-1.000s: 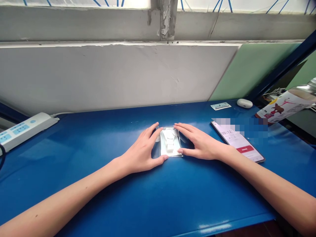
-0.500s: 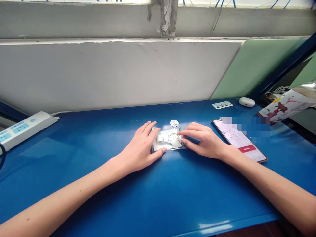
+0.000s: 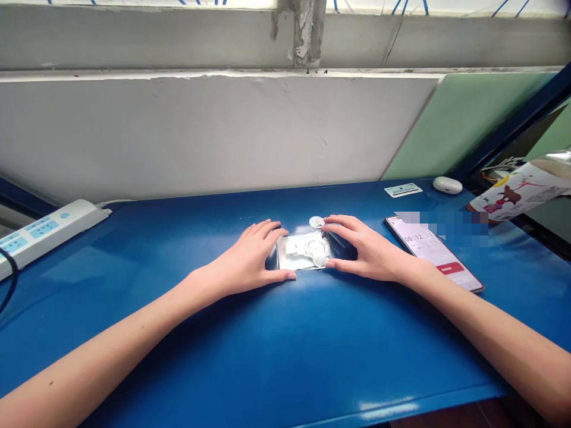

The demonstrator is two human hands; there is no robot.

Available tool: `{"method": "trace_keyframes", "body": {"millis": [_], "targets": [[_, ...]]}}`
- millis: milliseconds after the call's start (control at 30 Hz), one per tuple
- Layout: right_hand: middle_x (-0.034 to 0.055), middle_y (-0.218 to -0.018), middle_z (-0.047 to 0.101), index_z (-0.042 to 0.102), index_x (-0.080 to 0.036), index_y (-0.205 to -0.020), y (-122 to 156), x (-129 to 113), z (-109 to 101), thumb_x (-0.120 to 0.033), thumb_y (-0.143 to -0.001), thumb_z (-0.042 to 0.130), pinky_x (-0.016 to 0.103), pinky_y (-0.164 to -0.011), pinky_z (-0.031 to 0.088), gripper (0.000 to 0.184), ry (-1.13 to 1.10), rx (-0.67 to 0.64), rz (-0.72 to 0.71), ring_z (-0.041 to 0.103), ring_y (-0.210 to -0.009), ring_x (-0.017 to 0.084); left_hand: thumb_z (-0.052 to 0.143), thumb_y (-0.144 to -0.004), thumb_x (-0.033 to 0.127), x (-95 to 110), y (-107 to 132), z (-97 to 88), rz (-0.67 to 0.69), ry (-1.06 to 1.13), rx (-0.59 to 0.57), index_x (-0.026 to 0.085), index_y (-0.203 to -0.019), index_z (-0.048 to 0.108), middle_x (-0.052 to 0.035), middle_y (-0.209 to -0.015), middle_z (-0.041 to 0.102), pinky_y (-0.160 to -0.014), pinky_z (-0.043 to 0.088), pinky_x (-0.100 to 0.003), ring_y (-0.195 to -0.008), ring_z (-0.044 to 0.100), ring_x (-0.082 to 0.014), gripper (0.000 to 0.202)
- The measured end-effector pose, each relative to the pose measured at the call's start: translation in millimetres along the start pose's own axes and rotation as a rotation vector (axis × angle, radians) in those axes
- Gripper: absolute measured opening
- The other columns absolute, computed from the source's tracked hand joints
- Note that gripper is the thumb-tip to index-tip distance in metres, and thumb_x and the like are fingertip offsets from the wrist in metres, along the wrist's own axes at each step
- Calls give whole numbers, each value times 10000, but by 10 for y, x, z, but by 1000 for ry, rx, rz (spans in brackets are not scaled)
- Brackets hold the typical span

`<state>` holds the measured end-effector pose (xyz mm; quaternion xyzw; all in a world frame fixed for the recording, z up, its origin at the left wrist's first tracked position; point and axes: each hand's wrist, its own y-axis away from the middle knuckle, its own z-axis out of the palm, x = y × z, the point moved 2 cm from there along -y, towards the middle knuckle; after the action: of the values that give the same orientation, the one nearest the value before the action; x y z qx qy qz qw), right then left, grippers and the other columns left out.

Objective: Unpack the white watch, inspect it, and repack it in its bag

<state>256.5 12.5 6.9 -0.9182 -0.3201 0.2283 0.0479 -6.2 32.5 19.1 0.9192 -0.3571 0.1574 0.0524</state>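
Note:
A flat, clear packet (image 3: 297, 261) lies on the blue table, with a white, watch-like piece (image 3: 316, 248) showing a round ring in it or on top; glare hides which. Just beyond its far edge is a small white round disc (image 3: 316, 222). My left hand (image 3: 252, 258) rests at the packet's left side, fingers apart, thumb along the near edge. My right hand (image 3: 363, 246) is at the right side with thumb and fingers spread. Its thumb tip meets the near right corner, while the fingertips are close to the disc; whether they touch it I cannot tell.
A phone (image 3: 435, 252) showing a running timer lies right of my right hand. Behind it are a small card (image 3: 403, 189) and a white earbud case (image 3: 447, 185). A labelled bottle (image 3: 520, 187) leans in from the right. A power strip (image 3: 51, 235) sits at the left.
My right hand has opened from a near pinch over the watch-like piece, its fingers reaching farther toward the disc. The left thumb has slid slightly left. The view has shifted a little.

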Motion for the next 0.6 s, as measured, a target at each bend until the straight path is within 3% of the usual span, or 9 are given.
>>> {"method": "trace_keyframes", "body": {"millis": [600], "targets": [[187, -1478, 490, 438, -161, -1448, -1, 28, 7, -620, -864, 591, 510, -1096, 423, 759, -33, -86, 79, 459, -1354, 342, 607, -787, 749, -47, -8, -24, 40, -95, -31, 137, -1388, 489, -189, -1512, 435, -1141, 331, -499, -1431, 341, -374, 866]]}}
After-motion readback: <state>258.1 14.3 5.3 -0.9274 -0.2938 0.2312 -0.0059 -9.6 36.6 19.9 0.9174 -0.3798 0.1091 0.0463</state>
